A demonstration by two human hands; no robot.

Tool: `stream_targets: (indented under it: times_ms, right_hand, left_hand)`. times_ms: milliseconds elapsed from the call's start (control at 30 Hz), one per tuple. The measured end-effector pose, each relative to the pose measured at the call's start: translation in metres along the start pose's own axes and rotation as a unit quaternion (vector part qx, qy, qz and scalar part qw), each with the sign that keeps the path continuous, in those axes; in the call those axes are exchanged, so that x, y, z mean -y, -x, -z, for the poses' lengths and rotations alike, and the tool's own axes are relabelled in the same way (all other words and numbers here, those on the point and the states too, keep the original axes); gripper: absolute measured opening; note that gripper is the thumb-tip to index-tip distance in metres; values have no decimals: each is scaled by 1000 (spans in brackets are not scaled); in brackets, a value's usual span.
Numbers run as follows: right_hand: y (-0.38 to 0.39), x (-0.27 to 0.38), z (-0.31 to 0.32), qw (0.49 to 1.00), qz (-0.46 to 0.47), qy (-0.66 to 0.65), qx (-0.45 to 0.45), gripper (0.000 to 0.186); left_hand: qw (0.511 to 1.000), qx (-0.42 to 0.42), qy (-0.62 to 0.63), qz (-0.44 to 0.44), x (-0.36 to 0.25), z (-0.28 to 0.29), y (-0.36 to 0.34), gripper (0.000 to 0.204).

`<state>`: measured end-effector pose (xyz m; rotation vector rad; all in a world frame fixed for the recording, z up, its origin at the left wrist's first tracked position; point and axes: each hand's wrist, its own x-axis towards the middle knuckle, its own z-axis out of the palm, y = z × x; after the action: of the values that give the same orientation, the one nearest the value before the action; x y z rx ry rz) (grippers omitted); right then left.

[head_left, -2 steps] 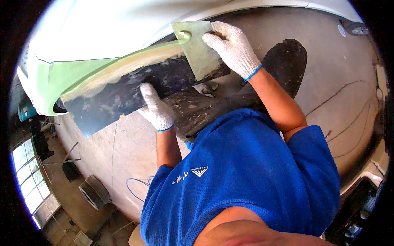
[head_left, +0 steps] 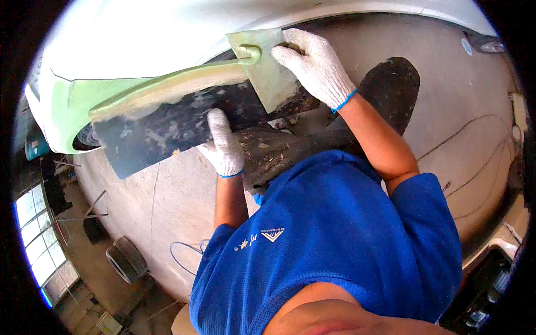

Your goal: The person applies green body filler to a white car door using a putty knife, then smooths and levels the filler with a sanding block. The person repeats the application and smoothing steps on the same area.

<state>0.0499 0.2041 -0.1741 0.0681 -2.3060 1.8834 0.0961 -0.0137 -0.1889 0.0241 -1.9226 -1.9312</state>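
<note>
A long car body panel [head_left: 167, 139], black with a pale green and beige upper edge, is held across my front near the car. My left hand [head_left: 223, 148], in a white knitted glove, grips its lower edge, thumb on top and fingers hidden beneath. My right hand [head_left: 315, 61], gloved likewise, is closed on the right edge of a flat, pale green plate [head_left: 271, 84] at the panel's right end. Whether plate and panel are one piece I cannot tell. A rounded green end [head_left: 251, 54] stands out on the plate.
A white car body [head_left: 145, 39] with a pale green corner [head_left: 70, 111] lies beyond the panel. My bent leg [head_left: 391, 84] is at right. On the concrete floor are a tire [head_left: 127, 259], a blue hose [head_left: 181, 257] and a dark cable [head_left: 463, 125].
The panel's left end has swung upward and slightly right, away from the car's green corner. My left hand has shifted right with it; the green plate has moved slightly left and down.
</note>
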Motion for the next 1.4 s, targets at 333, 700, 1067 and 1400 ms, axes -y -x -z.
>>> stream_targets:
  times_ms: [333,700,1067,1400]
  right_hand:
    - [-21,28,-13,996,93,-13,-8,31]
    - [-52,51,-17,980,187,45,-39,33]
    - [-34,-58,45,978,39,-168,-117,30]
    - [31,-112,42,900,-282,-321,-80,43]
  left_hand:
    - [976,206,-74,22,-1,-2,12,31]
    - [930,326,-170,-5,14,-8,16,20]
    - [970,52,-228,-59,14,87,-27,23]
    - [960,-218,-171,-36,35,268,-110,34]
